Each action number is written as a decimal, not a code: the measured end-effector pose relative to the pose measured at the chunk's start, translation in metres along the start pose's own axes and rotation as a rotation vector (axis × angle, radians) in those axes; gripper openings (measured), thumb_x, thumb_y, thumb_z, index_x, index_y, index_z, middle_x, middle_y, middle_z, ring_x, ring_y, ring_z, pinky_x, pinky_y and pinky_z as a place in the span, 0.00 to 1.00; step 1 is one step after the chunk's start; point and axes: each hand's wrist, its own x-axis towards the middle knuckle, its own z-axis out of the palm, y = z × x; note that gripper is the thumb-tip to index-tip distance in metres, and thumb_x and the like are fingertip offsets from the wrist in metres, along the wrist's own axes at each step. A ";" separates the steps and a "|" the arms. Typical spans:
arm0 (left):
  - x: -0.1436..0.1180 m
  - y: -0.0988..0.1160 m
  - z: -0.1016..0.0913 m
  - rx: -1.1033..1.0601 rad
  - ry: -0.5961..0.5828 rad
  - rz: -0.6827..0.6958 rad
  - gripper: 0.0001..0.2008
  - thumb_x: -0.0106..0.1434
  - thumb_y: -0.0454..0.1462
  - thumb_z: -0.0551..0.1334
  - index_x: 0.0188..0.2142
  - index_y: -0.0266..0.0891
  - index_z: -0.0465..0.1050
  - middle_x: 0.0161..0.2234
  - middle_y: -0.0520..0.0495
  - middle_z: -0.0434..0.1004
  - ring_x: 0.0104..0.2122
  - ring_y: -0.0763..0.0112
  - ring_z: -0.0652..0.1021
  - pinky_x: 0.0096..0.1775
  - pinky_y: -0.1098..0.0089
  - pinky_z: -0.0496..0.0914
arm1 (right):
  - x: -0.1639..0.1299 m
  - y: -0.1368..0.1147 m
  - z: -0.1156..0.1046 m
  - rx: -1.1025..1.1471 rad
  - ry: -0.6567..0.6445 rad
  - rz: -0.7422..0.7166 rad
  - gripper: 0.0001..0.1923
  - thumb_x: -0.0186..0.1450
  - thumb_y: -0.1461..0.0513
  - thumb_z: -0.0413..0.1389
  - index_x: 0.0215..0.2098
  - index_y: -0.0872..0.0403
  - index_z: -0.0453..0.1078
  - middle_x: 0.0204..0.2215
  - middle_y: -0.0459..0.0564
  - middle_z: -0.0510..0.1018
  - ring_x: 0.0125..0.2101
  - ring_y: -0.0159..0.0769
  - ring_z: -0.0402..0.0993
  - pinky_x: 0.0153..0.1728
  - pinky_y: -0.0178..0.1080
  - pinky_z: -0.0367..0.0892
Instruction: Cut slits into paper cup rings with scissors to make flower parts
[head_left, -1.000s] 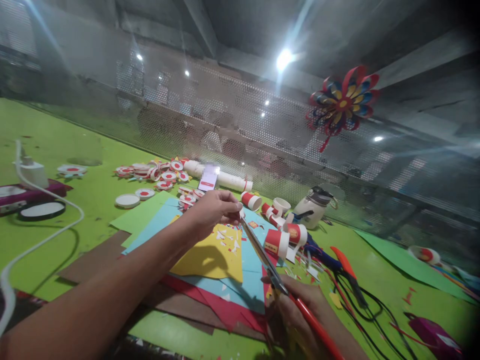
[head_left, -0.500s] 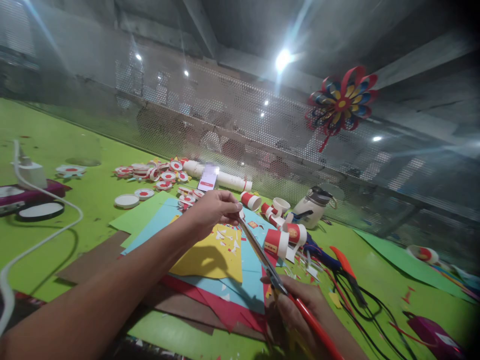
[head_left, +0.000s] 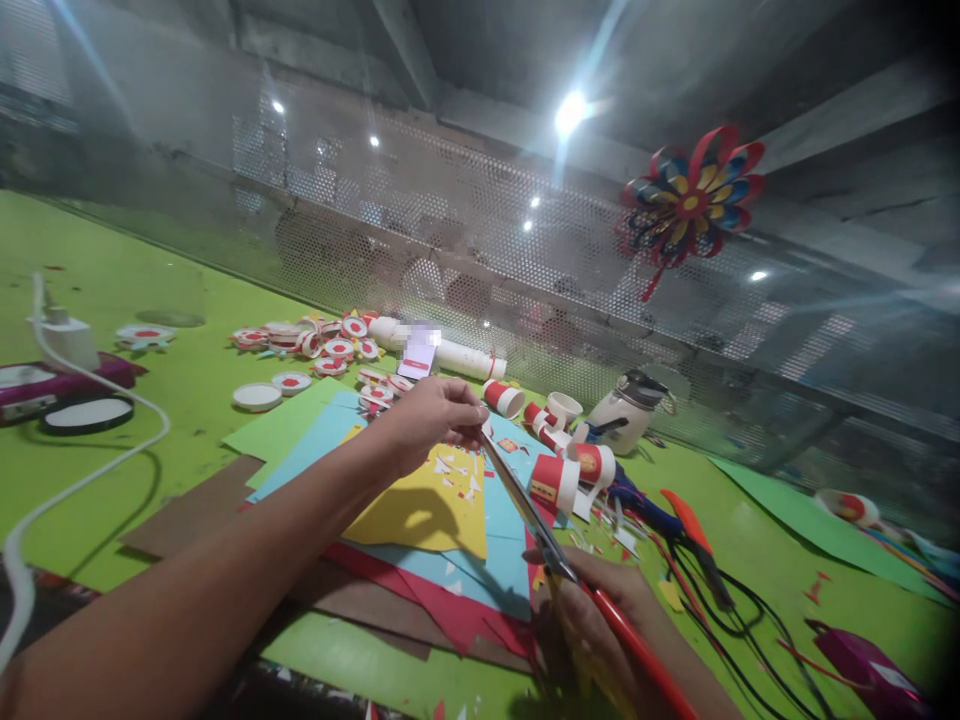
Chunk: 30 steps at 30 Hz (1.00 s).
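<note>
Thin, floppy paper scrap (head_left: 480,428) pinched in left hand (head_left: 431,415); right hand (head_left: 600,620) gripping scissors (head_left: 540,530) by handles — support near cut.

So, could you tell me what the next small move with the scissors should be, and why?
Probably close the scissors gently: their tips sit at the small piece pinched in the left hand, while the right hand grips the red handles, over the yellow sheet littered with snippets.

A glaring ceiling lamp (head_left: 570,110) flares with streaks; the green bench (head_left: 187,370) is bright, corners darken and edges bend, slightly soft.
</note>
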 end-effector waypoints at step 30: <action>0.003 -0.001 -0.005 -0.022 0.113 0.006 0.06 0.50 0.33 0.63 0.22 0.33 0.67 0.21 0.46 0.74 0.24 0.72 0.75 0.33 0.67 0.69 | 0.002 -0.008 -0.001 -0.040 -0.094 0.065 0.21 0.62 0.48 0.48 0.31 0.56 0.69 0.15 0.43 0.67 0.17 0.30 0.62 0.19 0.31 0.58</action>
